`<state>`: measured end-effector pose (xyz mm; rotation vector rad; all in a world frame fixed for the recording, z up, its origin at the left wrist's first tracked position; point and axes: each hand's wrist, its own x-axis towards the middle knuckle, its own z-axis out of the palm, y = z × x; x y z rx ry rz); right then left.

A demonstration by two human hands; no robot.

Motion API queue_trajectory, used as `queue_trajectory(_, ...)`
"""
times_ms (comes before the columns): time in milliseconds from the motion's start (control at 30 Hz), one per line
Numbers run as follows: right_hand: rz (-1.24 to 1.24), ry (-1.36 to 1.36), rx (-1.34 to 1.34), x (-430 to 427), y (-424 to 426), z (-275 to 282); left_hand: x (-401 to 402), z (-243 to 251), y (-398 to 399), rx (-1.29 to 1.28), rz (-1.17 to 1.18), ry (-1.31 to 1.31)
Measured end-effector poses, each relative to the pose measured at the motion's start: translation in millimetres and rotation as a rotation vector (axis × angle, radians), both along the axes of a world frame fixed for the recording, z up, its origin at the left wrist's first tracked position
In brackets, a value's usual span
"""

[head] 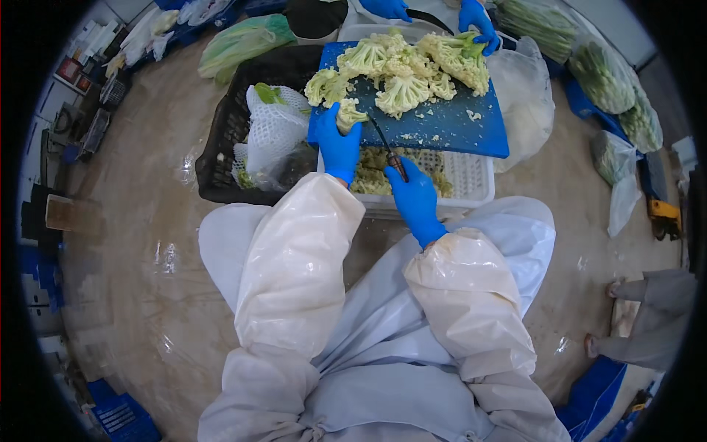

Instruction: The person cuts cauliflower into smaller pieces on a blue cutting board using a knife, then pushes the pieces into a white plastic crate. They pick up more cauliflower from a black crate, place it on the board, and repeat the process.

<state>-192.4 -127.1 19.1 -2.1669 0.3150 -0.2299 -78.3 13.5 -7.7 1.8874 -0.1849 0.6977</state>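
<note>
My left hand (pixel 339 141), in a blue glove, holds a small cauliflower piece (pixel 349 115) at the near left edge of a blue cutting board (pixel 464 130). In my right hand (pixel 413 193), also gloved in blue, is the dark wooden handle of a knife (pixel 395 161); its thin curved blade points up-left, its tip close to that piece. Several larger cauliflower pieces (pixel 403 94) and crumbs lie on the board. The board rests over a white plastic basket (pixel 486 182), in which more cauliflower pieces (pixel 370 171) show below the board's near edge.
A black crate (pixel 221 149) at the left holds vegetables in white foam netting (pixel 276 130). Opposite, a co-worker's gloved hands (pixel 478 25) are at the board's far side, one by a dark blade. A clear plastic bag (pixel 522 105) is right of the board. Another person's legs (pixel 646 315) show at right.
</note>
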Motion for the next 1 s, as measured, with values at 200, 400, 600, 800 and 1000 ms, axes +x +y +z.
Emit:
queue_trajectory(200,0.078,-0.049,-0.015,-6.9,-1.9,3.6,27.3,-6.9,28.8,-0.116,-0.230,0.076)
queue_trajectory(400,0.113,-0.122,-0.155,-8.6,-1.9,4.0,19.0,4.0,18.0,0.076,-0.229,0.078)
queue_trajectory(600,0.089,-0.146,-0.233,3.9,1.5,7.4,21.0,2.3,16.3,0.036,-0.216,0.130)
queue_trajectory(800,0.147,0.048,-0.047,12.0,-10.0,27.5,29.5,-8.0,17.9,0.041,-0.205,0.082)
queue_trajectory(1000,0.117,-0.114,-0.103,4.5,-8.2,23.3,33.9,-12.8,14.3,-0.039,-0.208,0.154)
